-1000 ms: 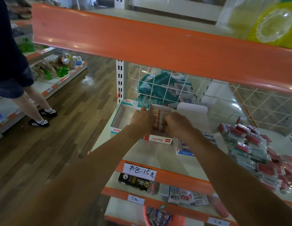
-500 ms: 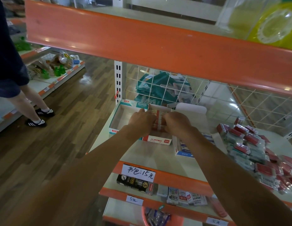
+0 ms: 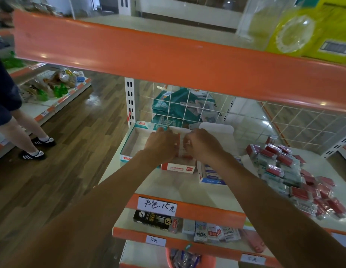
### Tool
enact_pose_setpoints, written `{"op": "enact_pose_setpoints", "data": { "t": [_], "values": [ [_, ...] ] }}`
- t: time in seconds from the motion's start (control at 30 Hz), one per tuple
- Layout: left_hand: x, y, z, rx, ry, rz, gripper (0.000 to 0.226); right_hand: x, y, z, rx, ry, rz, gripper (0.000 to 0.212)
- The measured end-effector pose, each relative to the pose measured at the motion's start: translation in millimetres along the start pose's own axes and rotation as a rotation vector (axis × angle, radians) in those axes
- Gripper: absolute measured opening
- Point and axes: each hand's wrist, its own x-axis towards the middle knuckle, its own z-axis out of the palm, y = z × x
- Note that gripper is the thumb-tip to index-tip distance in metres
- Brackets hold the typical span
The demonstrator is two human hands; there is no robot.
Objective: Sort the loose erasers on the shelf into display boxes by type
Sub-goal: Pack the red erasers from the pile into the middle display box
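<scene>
My left hand (image 3: 162,144) and my right hand (image 3: 202,145) reach side by side into a red-and-white display box (image 3: 178,168) in the middle of the shelf. Their fingers curl down onto the red-and-white erasers (image 3: 180,147) inside it; the fingertips are hidden. Left of it stands a teal-edged display box (image 3: 129,146), which looks empty. To the right a blue-and-white display box (image 3: 211,176) sits partly under my right forearm. At the far right of the shelf lies a heap of loose wrapped erasers (image 3: 290,175), red ones mixed with grey-green ones.
An orange shelf edge (image 3: 168,60) hangs low above the work area. A wire grid (image 3: 187,109) backs the shelf. Lower shelves hold small packets (image 3: 210,231) and a black box (image 3: 154,220). A person's legs (image 3: 23,130) stand in the aisle at left.
Both hands have stayed in the red-and-white box with only slight finger movement. The view shifted a little; the person at left moved slightly further out of frame.
</scene>
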Motion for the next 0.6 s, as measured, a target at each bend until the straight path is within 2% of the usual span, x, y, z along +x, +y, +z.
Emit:
{"op": "enact_pose_setpoints", "data": {
  "t": [0.1, 0.3, 0.43, 0.6],
  "values": [
    [2.0, 18.8, -8.7, -0.072, 0.054, 0.046, 0.026, -16.8, 13.2, -12.7, 0.013, 0.171, -0.002, 0.023],
    [9.0, 77.4, -16.3, -0.062, 0.117, 0.139, 0.027, -57.2, 67.6, -24.1, 0.084, 0.237, 0.125, 0.029],
    [15.6, 116.1, -13.4, -0.175, 0.078, 0.195, 0.025, -88.2, 110.8, -27.1, 0.098, 0.256, 0.232, 0.027],
    [26.2, 172.9, -7.4, -0.214, 0.044, 0.315, 0.023, -132.1, 158.0, -36.1, 0.115, 0.298, 0.335, 0.036]
  ]
}}
